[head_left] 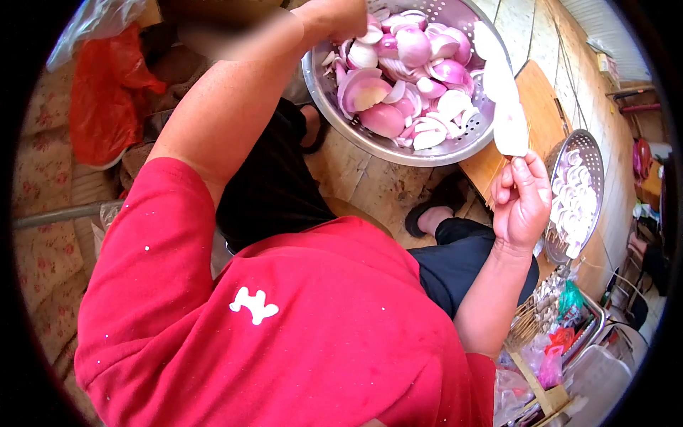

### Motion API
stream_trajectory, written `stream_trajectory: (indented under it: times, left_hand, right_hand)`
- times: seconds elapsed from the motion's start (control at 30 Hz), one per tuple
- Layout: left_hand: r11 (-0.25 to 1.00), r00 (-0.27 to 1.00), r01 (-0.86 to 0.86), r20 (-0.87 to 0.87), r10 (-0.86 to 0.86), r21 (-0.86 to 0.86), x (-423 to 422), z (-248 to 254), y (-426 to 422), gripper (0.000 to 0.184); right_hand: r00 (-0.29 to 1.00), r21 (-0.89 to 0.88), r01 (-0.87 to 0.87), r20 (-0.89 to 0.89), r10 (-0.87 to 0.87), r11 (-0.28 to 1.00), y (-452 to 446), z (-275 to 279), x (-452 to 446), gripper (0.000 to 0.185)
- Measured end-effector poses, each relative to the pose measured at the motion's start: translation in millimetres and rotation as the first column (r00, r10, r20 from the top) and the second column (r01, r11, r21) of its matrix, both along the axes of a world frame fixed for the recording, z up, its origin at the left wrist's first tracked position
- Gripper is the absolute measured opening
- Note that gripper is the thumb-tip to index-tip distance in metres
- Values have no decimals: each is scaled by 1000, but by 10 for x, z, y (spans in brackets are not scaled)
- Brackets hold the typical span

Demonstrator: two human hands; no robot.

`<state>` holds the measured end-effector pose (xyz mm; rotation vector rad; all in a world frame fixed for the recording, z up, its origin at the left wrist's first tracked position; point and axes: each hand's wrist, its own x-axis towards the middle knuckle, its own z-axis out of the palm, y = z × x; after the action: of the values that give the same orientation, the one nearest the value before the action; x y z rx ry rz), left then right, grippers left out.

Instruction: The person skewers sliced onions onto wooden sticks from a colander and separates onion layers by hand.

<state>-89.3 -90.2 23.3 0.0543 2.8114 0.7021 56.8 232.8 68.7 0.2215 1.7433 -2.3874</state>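
My right hand point(525, 203) pinches the lower end of a skewer of onion pieces point(509, 117), whose white, overexposed slices form a long stack pointing up and away. It is held beside the rim of a large metal colander point(329, 117). Inside that colander lie many cut red onion pieces point(413, 46), purple outside and white within. At the colander's upper left edge is my left hand point(343, 20), its fingers curled down by the onions; the frame edge cuts part of it off, and what the fingertips hold is hidden.
A smaller perforated metal bowl point(599, 167) with white onion slices stands at the right on a wooden board point(544, 107). Below it are a bundle of thin sticks point(525, 324) and coloured plastic bags point(551, 363). A red plastic bag point(107, 96) hangs at the upper left.
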Motion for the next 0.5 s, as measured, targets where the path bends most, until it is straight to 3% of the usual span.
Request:
stream_trajectory:
  times: [0.03, 0.07, 0.17, 0.3, 0.4, 0.47, 0.5]
  left_hand:
    - [992, 981, 16, 192, 9, -127, 35, 58, 43, 13]
    - [968, 973, 54, 230, 5, -246, 58, 29, 112, 16]
    - [923, 932, 213, 349, -94, -320, 60, -134, 124, 17]
    - [895, 899, 290, 417, -134, -338, 70, -187, 160, 26]
    - [842, 933, 330, 285, -221, -427, 101, -141, 201, 27]
    - [842, 931, 355, 240, -277, -406, 113, -66, 219, 27]
    - [909, 947, 311, 171, -272, -278, 167, -10, 236, 28]
  right_hand:
    - [1000, 27, 21, -18, -20, 999, 29, 2, -24, 14]
    - [999, 35, 26, -19, -26, 999, 62, 1, -48, 14]
    - [975, 50, 218, 44, -220, 975, 202, -55, -113, 12]
    - [940, 131, 318, 87, -330, 939, 413, -230, -176, 10]
    - [900, 213, 375, 151, -409, 902, 505, -441, -198, 9]
    - [884, 286, 367, 189, -427, 885, 538, -564, -189, 10]
    - [878, 293, 365, 206, -431, 884, 556, -628, -178, 10]
